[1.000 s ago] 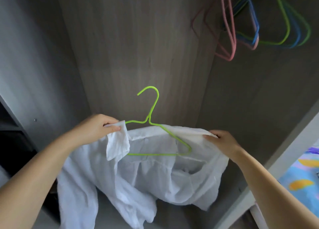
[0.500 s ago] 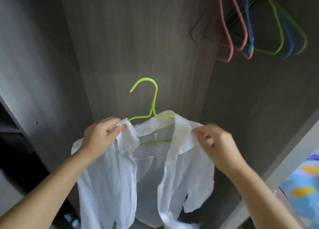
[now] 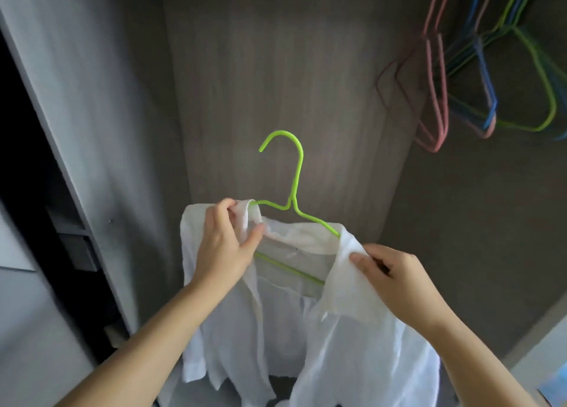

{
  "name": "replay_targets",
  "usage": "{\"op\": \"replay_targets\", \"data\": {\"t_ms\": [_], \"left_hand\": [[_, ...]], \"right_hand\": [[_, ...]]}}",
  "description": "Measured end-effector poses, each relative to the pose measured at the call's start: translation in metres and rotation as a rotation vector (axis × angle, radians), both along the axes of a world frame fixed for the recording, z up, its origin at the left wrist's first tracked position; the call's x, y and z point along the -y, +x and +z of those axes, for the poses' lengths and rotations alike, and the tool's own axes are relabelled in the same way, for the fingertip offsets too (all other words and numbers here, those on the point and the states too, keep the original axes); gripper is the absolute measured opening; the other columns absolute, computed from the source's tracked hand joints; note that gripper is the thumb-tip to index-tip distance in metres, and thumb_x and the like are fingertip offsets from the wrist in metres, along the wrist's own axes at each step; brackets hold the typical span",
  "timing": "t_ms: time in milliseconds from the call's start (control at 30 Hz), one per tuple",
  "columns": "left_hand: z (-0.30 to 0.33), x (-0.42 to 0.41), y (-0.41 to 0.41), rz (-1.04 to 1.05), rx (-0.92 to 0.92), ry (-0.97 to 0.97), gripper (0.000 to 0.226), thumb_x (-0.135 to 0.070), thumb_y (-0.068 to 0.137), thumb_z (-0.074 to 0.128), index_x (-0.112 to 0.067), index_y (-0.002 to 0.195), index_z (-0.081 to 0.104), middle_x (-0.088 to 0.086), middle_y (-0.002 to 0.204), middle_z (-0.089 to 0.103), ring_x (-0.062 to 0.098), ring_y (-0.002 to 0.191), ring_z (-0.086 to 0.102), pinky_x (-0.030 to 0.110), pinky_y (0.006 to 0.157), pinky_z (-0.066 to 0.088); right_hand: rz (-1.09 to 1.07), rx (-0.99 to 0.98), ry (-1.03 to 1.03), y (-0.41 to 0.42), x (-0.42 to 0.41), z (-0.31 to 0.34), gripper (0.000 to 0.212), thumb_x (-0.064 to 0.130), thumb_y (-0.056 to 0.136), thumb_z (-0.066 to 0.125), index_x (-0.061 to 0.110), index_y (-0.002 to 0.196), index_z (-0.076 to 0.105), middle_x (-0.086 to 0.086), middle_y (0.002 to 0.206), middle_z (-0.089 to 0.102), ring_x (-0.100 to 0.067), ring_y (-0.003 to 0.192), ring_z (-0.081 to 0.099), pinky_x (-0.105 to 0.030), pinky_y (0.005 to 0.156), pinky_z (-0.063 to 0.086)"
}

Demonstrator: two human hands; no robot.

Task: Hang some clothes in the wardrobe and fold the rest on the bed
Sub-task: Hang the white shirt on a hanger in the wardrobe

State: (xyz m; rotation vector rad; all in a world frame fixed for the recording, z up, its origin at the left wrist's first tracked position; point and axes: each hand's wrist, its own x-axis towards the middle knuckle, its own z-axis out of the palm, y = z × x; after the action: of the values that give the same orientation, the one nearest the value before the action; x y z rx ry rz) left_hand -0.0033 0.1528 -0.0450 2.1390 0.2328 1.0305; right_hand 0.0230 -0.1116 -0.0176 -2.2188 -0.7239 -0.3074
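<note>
A white collared shirt [image 3: 276,324] hangs open-fronted on a lime green wire hanger [image 3: 296,189], held up inside the wardrobe. My left hand [image 3: 225,247] grips the shirt's left collar and shoulder together with the hanger's left arm. My right hand [image 3: 395,276] pinches the right collar flap just below the hanger's right end. The hanger's hook points up and left, free in the air in front of the wardrobe's wooden back panel [image 3: 276,84].
Several empty wire hangers [image 3: 478,78], pink, blue and green, hang at the upper right inside the wardrobe. A grey wardrobe side panel [image 3: 92,130] stands at left, with dark shelves beyond it. A blue patterned bedsheet [image 3: 555,385] shows at the lower right corner.
The shirt has gone from draped flat over the hanger to hanging down with its collar spread. Both hands have shifted onto the collar, and the hanger has tilted more upright.
</note>
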Motion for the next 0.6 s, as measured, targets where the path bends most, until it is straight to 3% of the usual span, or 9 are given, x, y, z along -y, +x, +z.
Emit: {"op": "replay_targets", "data": {"t_ms": [67,133,200,267,367,433,467,533,600], "left_hand": [[0.008,-0.008,0.010,0.065,-0.108,-0.053,0.023,-0.011,0.092,0.056,-0.008,0.114,0.050,0.009,0.106,0.058,0.032,0.096,0.056,0.037,0.073,0.044],[0.013,-0.020,0.012,0.103,-0.209,-0.063,0.012,-0.007,0.095,0.044,-0.010,0.105,0.050,0.012,0.090,0.062,0.038,0.084,0.059,0.046,0.069,0.047],[0.007,-0.029,0.009,0.098,-0.362,0.004,0.004,-0.010,0.097,0.039,-0.010,0.098,0.043,0.011,0.078,0.056,0.040,0.079,0.058,0.044,0.064,0.044],[0.000,-0.027,0.001,0.082,-0.467,0.120,0.004,-0.012,0.098,0.041,-0.008,0.098,0.042,0.009,0.081,0.051,0.040,0.089,0.058,0.041,0.068,0.040],[0.003,-0.015,-0.015,0.098,-0.189,0.198,0.044,-0.026,0.093,0.054,0.000,0.129,0.049,0.011,0.121,0.054,0.030,0.119,0.047,0.041,0.098,0.038],[0.017,-0.013,-0.014,0.050,0.027,0.223,0.053,-0.038,0.091,0.049,-0.002,0.129,0.051,0.003,0.124,0.054,0.014,0.119,0.044,0.039,0.106,0.029],[0.027,-0.013,-0.010,-0.020,0.050,0.168,0.042,-0.037,0.093,0.047,-0.006,0.120,0.056,-0.005,0.116,0.057,0.002,0.111,0.047,0.035,0.106,0.028],[0.043,-0.016,0.002,-0.164,0.009,-0.037,0.019,-0.023,0.100,0.044,-0.013,0.089,0.057,-0.013,0.087,0.062,-0.007,0.084,0.052,0.019,0.085,0.036],[0.055,-0.030,0.019,-0.189,-0.005,-0.113,0.030,-0.013,0.102,0.039,-0.013,0.072,0.045,-0.008,0.067,0.055,-0.001,0.064,0.048,0.014,0.063,0.035]], "right_hand": [[0.021,-0.070,0.013,0.001,-0.005,0.006,0.041,0.029,0.094,0.055,0.008,0.063,0.038,0.008,0.055,0.029,-0.007,0.051,0.025,-0.019,0.046,0.019],[0.037,-0.196,0.064,0.004,-0.011,0.008,0.040,0.028,0.095,0.055,0.001,0.068,0.043,0.005,0.057,0.032,-0.009,0.053,0.028,-0.025,0.049,0.022],[0.043,-0.302,0.119,0.005,-0.019,0.008,0.040,0.027,0.095,0.055,-0.002,0.070,0.043,0.000,0.060,0.033,-0.015,0.056,0.029,-0.029,0.054,0.022],[0.062,-0.340,0.136,0.003,-0.032,0.007,0.040,0.026,0.095,0.055,0.000,0.068,0.041,0.000,0.060,0.031,-0.015,0.057,0.027,-0.029,0.053,0.020],[0.105,-0.318,0.103,-0.001,-0.050,0.005,0.040,0.025,0.095,0.054,0.006,0.065,0.036,0.004,0.058,0.028,-0.011,0.054,0.024,-0.025,0.047,0.018],[0.142,-0.289,0.054,-0.005,-0.064,0.008,0.039,0.027,0.094,0.052,0.006,0.066,0.034,0.002,0.059,0.027,-0.010,0.054,0.023,-0.025,0.048,0.017],[0.156,-0.280,0.020,-0.007,-0.070,0.010,0.038,0.027,0.094,0.052,0.004,0.068,0.036,0.001,0.061,0.028,-0.011,0.055,0.024,-0.027,0.050,0.019],[0.193,-0.281,-0.038,-0.013,-0.075,0.016,0.030,0.025,0.095,0.050,0.003,0.076,0.046,-0.003,0.063,0.035,-0.012,0.057,0.029,-0.029,0.053,0.026],[0.247,-0.265,-0.095,-0.016,-0.075,0.021,0.016,0.026,0.096,0.049,0.019,0.094,0.063,-0.004,0.073,0.054,-0.011,0.063,0.044,-0.027,0.061,0.038]]}}
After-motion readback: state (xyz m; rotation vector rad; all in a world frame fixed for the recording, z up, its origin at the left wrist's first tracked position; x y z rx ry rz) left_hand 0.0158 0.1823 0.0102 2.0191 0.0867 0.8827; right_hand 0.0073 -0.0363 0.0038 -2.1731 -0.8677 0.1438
